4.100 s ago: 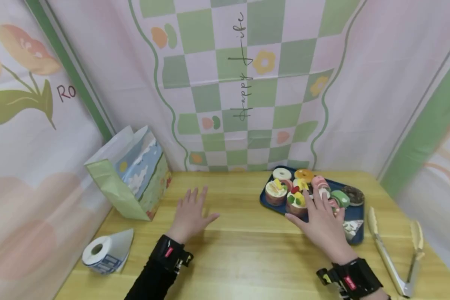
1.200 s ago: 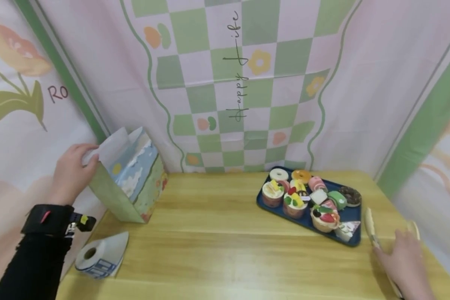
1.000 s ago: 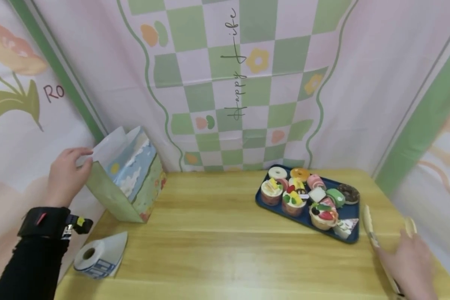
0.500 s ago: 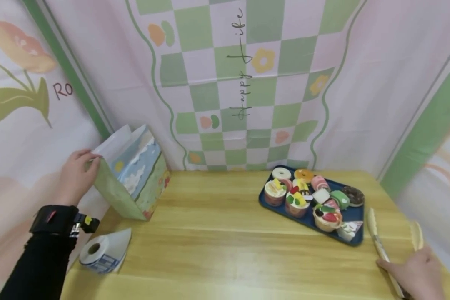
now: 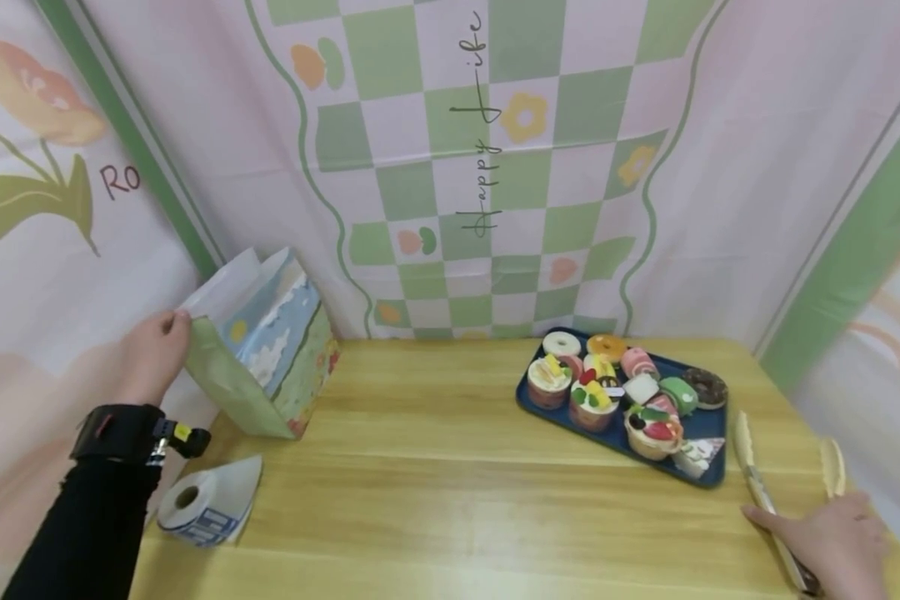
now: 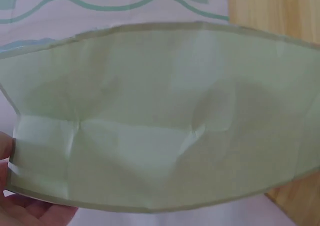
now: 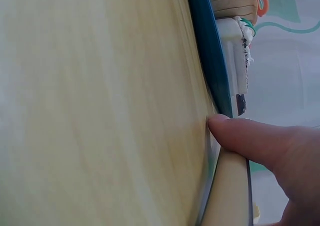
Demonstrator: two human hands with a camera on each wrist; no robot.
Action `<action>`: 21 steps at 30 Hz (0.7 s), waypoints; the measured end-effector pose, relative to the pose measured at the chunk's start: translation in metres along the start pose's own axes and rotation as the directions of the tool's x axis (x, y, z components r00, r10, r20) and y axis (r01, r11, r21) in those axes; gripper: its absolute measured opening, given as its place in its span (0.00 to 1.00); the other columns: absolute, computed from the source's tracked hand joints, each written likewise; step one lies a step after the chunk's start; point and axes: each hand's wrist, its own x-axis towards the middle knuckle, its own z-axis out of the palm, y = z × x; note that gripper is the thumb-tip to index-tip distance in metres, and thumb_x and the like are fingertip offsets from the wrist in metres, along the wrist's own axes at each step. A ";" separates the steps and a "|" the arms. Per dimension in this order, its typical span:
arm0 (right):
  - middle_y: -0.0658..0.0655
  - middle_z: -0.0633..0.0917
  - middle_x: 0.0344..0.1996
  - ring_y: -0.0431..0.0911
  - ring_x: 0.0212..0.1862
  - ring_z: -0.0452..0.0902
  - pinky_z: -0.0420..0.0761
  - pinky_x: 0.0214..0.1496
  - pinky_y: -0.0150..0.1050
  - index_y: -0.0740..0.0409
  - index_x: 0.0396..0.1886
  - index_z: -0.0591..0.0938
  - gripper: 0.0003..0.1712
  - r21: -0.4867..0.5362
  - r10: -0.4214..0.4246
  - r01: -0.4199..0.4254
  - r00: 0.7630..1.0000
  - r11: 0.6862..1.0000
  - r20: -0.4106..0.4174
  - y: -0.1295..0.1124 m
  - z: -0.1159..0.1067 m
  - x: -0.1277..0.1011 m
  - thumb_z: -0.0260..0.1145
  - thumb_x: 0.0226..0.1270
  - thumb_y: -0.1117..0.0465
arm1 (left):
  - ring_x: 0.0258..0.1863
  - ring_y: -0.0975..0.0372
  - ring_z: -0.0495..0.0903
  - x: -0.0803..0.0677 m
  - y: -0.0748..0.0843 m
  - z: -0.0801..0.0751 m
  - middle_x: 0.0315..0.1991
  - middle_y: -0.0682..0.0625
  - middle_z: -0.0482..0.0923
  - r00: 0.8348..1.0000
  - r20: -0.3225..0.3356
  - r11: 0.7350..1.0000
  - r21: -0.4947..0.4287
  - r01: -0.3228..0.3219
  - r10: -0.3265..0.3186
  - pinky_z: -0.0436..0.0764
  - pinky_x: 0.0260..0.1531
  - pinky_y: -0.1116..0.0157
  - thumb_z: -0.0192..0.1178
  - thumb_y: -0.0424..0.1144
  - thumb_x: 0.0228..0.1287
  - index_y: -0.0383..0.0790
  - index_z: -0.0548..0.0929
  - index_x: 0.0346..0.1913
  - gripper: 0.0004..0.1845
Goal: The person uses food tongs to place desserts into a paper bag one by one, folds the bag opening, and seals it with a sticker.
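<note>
At the left, my left hand point(image 5: 153, 354) pinches the upper edge of a light green paper bag point(image 5: 273, 354), which stands with its top open. The left wrist view shows the bag's crumpled green side point(image 6: 150, 105) and fingertips point(image 6: 7, 147) at its edge. On the right, my right hand point(image 5: 832, 542) grips metal tongs point(image 5: 761, 492) with cream tips, which lie spread on the table. The thumb point(image 7: 255, 141) presses against one tong arm point(image 7: 232, 186) in the right wrist view. The other fingers curl over the far arm and are partly hidden.
A dark blue tray point(image 5: 708, 427) holds several toy pastries, with cupcakes point(image 5: 591, 404), a chocolate donut point(image 5: 705, 388) and a cake slice point(image 5: 697, 456) among them. A label roll point(image 5: 202, 508) lies before the bag. A checkered cloth point(image 5: 457, 183) hangs behind the wooden table point(image 5: 435, 483).
My left hand has gone from over the table to the bag's edge and now pinches it lower. My right hand has left the tray and taken hold of the tongs.
</note>
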 end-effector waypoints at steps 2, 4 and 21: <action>0.84 0.66 0.39 0.70 0.44 0.66 0.71 0.45 0.54 0.93 0.52 0.56 0.66 -0.045 -0.016 0.016 1.000 0.999 -0.003 0.000 0.000 0.001 0.70 0.49 0.31 | 0.54 0.45 0.70 0.000 0.000 -0.001 0.61 0.36 0.71 0.999 0.025 0.999 -0.020 0.039 -0.039 0.68 0.40 0.52 0.29 0.64 0.73 0.37 0.75 0.53 0.36; 0.84 0.69 0.37 0.69 0.43 0.68 0.71 0.43 0.51 0.93 0.49 0.61 0.64 -0.096 -0.028 0.028 1.000 0.995 0.010 0.001 -0.001 0.002 0.67 0.52 0.30 | 0.57 0.45 0.69 0.000 0.001 -0.002 0.64 0.38 0.70 0.998 0.039 0.998 -0.037 0.052 -0.050 0.68 0.43 0.51 0.29 0.65 0.72 0.39 0.75 0.56 0.36; 0.89 0.69 0.44 0.76 0.47 0.64 0.66 0.47 0.55 0.95 0.51 0.63 0.61 -0.068 -0.111 0.110 0.994 0.992 -0.008 0.014 0.004 0.012 0.65 0.56 0.32 | 0.73 0.37 0.54 -0.004 0.004 -0.003 0.77 0.37 0.51 0.985 0.168 0.996 -0.085 -0.010 0.024 0.59 0.63 0.35 0.24 0.60 0.74 0.42 0.56 0.76 0.37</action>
